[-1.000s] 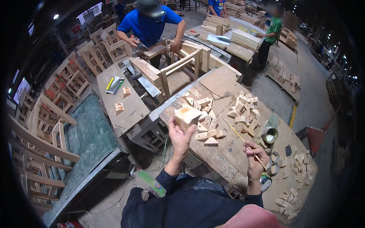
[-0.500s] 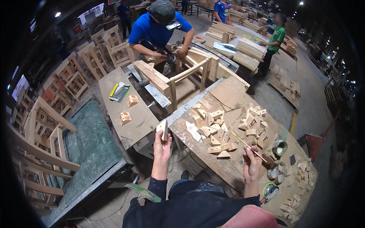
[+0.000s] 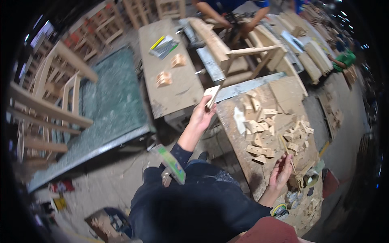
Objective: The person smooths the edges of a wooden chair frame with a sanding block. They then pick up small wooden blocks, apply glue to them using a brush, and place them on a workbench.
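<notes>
My left hand (image 3: 201,118) is closed on a small pale wooden corner block (image 3: 211,93). It holds the block up in front of me, near the corner of the workbench. My right hand (image 3: 280,172) pinches a thin yellowish stick (image 3: 284,141) over the workbench's near edge; blur hides the stick's tip. Beyond the right hand, many similar wooden blocks (image 3: 259,128) lie heaped on the brown workbench (image 3: 239,156). On the narrow table to the left, two blocks (image 3: 178,60) with orange-brown marks sit apart from each other, below a yellow-edged flat pack (image 3: 164,46).
A co-worker's arms (image 3: 212,14) reach over a wooden frame (image 3: 255,52) at the far side. Chair frames (image 3: 60,77) stand on a green-topped table (image 3: 111,93) at left. Tape rolls (image 3: 311,178) and tins (image 3: 292,198) sit beside my right hand. A white patch (image 3: 239,120) lies on the workbench.
The view has turned, so the scene sits higher and farther right, with more floor showing at left. Both hands still hold the block and the stick; my left arm reaches farther forward.
</notes>
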Demonstrator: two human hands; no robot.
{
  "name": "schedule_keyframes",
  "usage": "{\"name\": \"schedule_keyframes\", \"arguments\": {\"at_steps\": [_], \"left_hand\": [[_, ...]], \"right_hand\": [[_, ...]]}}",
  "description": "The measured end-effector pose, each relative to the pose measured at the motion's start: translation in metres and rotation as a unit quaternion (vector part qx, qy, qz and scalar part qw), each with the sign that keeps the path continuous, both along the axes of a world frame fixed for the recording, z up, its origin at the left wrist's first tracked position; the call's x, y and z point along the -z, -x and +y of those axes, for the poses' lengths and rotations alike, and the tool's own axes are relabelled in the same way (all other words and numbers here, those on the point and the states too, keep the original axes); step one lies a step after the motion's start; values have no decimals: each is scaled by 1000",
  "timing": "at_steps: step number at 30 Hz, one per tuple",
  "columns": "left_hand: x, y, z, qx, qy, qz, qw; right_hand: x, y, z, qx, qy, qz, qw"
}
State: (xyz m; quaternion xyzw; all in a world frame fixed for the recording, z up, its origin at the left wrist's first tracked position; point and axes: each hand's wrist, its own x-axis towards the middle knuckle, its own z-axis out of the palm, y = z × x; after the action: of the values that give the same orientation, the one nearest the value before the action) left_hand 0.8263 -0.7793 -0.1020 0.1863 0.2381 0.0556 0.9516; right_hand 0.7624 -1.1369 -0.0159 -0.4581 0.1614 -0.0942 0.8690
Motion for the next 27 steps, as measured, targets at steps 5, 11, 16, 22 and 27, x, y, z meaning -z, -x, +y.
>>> {"name": "schedule_keyframes", "arguments": {"at_steps": [5,11,16,22,27], "left_hand": [[10,9,40,-50,-173,80,980],[62,-37,123,-121,-665,203,708],[59,-78,185,-47,-870,118,477],[49,-94,212,-2,-932,168,320],[20,-82,206,-89,-906,262,320]], "right_hand": [[4,-19,8,-14,21,19,999],[2,-44,19,-50,53,36,997],[-7,-47,32,-58,64,45,995],[1,-43,19,-17,68,60,996],[2,-37,5,4,68,61,996]]}}
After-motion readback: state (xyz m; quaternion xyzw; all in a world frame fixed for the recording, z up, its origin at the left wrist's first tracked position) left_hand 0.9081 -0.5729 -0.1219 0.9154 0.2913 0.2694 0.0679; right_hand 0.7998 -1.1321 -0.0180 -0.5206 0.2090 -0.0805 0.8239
